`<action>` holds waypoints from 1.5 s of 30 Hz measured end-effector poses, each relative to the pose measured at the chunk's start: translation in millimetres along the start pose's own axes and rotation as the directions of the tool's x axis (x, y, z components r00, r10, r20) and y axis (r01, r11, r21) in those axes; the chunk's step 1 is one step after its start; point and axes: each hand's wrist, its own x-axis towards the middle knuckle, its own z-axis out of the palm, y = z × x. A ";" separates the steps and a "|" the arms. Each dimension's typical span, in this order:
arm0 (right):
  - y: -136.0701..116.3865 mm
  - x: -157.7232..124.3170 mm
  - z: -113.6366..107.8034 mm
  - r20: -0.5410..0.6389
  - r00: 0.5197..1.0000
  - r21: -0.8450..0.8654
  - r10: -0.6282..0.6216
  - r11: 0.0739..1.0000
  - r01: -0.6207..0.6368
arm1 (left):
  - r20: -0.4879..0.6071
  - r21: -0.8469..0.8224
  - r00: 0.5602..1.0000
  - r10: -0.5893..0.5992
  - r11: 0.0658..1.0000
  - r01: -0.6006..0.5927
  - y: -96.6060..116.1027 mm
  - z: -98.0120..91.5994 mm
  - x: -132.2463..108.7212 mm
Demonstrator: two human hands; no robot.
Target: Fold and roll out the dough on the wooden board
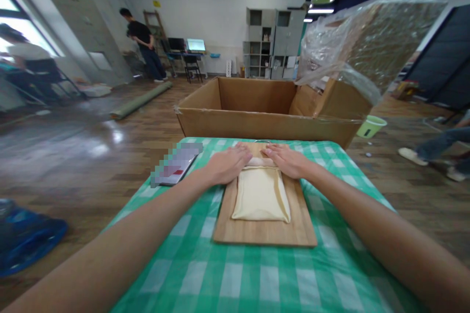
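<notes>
A cream-coloured, soft sheet (pixel 260 195), either dough or cloth, lies folded into a near square on a wooden board (pixel 264 236). Its side edges look thick and turned in. Along its far edge runs a pale roll (pixel 260 162); I cannot tell whether it is part of the sheet. My left hand (pixel 230 161) rests at the left end of this roll, palm down, fingers stretched out toward the middle. At the right end lies my right hand (pixel 284 158) in the same way, fingers extended. Both hands touch the far part of the board and grasp nothing visible.
The board sits on a table with a green-and-white checked cloth (pixel 235 279). A blurred flat device (pixel 176 164) lies at the far left. Beyond stands a large cardboard box (pixel 257 124) with plastic-wrapped board. A green bin (pixel 370 127) is on the floor; other people are around the room.
</notes>
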 end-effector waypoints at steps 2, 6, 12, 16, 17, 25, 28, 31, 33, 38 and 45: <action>-5.0 -7.0 -0.2 -0.019 1.000 -0.030 -0.018 0.999 0.017 | -0.037 0.013 0.999 0.036 0.999 -0.036 3.2 1.1 -8.4; -19.4 -24.0 -0.5 -0.054 0.995 -0.118 -0.083 0.990 0.076 | -0.123 0.038 0.986 0.110 0.994 -0.106 12.0 3.3 -26.4; -36.4 -44.9 -0.5 -0.071 0.989 -0.191 -0.127 0.975 0.112 | -0.124 0.003 0.984 0.127 0.992 -0.127 19.3 4.6 -49.8; -34.7 -44.6 0.2 -0.061 0.993 -0.162 -0.101 0.983 0.090 | -0.227 -0.107 0.969 0.102 0.986 -0.129 17.7 1.4 -57.0; -33.9 -43.4 0.2 -0.071 0.994 -0.144 -0.079 0.987 0.068 | -0.297 -0.147 0.952 0.078 0.981 -0.127 20.8 -3.0 -60.2; -24.1 -37.9 -2.1 -0.125 0.992 -0.056 0.017 0.998 -0.024 | -0.068 -0.133 0.876 0.478 0.866 -0.482 100.3 -36.3 -110.9; -13.1 -37.0 -2.1 -0.168 0.986 -0.051 0.016 0.998 -0.025 | -0.003 -0.041 0.885 0.465 0.885 -0.465 107.7 -16.1 -115.7; -6.1 -37.0 -3.9 -0.176 0.984 -0.069 -0.018 0.998 0.005 | 0.033 -0.005 0.891 0.452 0.892 -0.452 100.4 -2.4 -109.3; -6.5 -37.9 -6.7 -0.145 0.987 -0.055 -0.064 0.997 0.056 | 0.033 -0.021 0.889 0.457 0.890 -0.456 96.2 -2.9 -104.5; -15.2 -41.4 -16.5 -0.058 0.986 0.038 -0.157 0.986 0.160 | 0.022 -0.070 0.896 0.443 0.895 -0.441 96.9 -13.4 -99.4; -15.1 -45.1 -25.5 -0.019 0.991 0.043 -0.131 0.990 0.132 | 0.070 -0.081 0.872 0.484 0.874 -0.479 89.4 -13.7 -92.0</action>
